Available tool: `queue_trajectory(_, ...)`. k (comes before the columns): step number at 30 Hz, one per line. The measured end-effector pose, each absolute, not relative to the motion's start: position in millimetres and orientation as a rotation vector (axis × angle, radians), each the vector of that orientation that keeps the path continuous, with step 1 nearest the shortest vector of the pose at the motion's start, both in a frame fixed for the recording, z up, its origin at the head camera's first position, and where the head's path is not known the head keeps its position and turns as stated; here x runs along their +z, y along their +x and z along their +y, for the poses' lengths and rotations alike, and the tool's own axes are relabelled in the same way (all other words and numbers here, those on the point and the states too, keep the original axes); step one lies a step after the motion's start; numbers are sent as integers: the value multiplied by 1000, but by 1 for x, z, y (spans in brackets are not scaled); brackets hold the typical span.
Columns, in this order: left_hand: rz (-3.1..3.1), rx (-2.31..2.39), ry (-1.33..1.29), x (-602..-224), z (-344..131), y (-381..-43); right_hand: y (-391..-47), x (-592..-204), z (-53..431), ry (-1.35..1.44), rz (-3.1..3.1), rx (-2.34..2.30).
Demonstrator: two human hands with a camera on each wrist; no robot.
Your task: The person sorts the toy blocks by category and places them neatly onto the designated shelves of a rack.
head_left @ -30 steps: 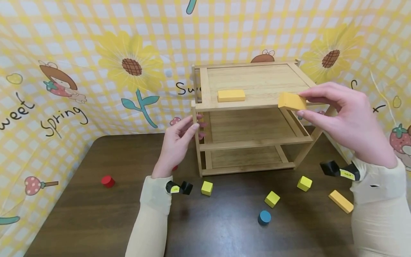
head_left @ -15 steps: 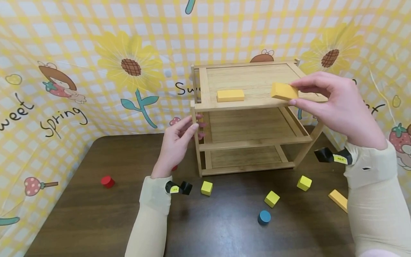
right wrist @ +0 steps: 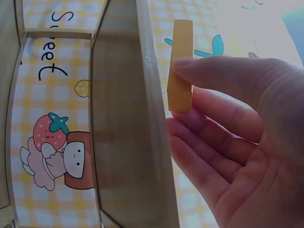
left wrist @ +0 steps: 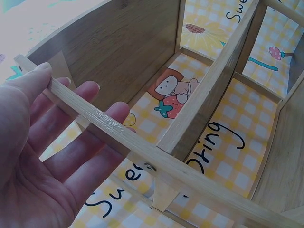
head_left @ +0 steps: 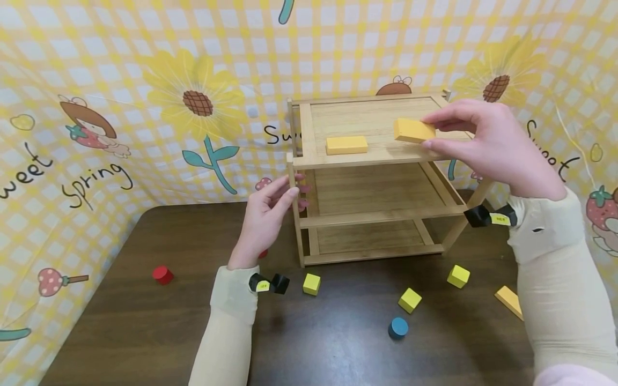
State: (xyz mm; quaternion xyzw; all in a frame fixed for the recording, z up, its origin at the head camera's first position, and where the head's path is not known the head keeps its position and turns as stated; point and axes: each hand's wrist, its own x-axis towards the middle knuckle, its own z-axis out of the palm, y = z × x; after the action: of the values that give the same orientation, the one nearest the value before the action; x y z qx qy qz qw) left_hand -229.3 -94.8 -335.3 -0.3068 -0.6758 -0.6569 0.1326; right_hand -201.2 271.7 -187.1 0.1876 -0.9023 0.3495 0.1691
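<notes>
My right hand (head_left: 487, 139) pinches a yellow rectangular block (head_left: 410, 130) between thumb and fingers, over the right part of the wooden rack's top shelf (head_left: 372, 115). In the right wrist view the held block (right wrist: 181, 47) stands just beside the shelf edge. A second yellow rectangular block (head_left: 346, 145) lies on that shelf near its front left. My left hand (head_left: 263, 222) grips the rack's front left post (head_left: 295, 214). Seen from the left wrist, the thumb lies on the post (left wrist: 99, 116) and the fingers reach behind it.
On the dark table (head_left: 193, 332) lie several yellow-green cubes (head_left: 409, 300), a blue cylinder (head_left: 398, 328) and a red cylinder (head_left: 162, 275). Another yellow rectangular block (head_left: 509, 302) is partly hidden by my right sleeve. A patterned cloth (head_left: 145, 32) hangs behind the rack.
My right hand has moved left and farther back with the yellow block, from the shelf's right front edge to over the shelf. The left hand has stayed on the post.
</notes>
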Motion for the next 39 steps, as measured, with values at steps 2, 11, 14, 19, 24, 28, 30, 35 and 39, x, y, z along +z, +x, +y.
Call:
queue_trajectory(2, -1959, -1909, -892, -335, -95, -229, -203, -186, 271, 524, -2588, 978)
queue_trajectory(11, -1958, -1911, -892, -336, -95, -229, -208, -182, 265, 565, -2658, 950)
queue_trajectory(14, -1956, -1913, -894, -336, -95, -229, -209, -181, 263, 593, -2672, 941)
queue_trajectory(19, -1969, -1895, -884, -336, -95, -229, -210, -180, 261, 623, -2698, 904)
queue_trajectory(24, -1970, -1899, -877, -336, -95, -229, -211, -179, 260, 638, -2723, 830)
queue_trajectory(28, -1969, -1903, -880, -336, -95, -229, -212, -178, 260, 629, -2750, 808)
queue_trajectory(30, -1975, -1896, -876, -336, -95, -229, -212, -178, 260, 624, -2759, 805)
queue_trajectory(35, -1978, -1891, -874, -336, -95, -229, -214, -178, 260, 641, -2755, 778)
queue_trajectory(39, -1970, -1904, -878, -337, -95, -230, -215, -179, 260, 649, -2750, 808)
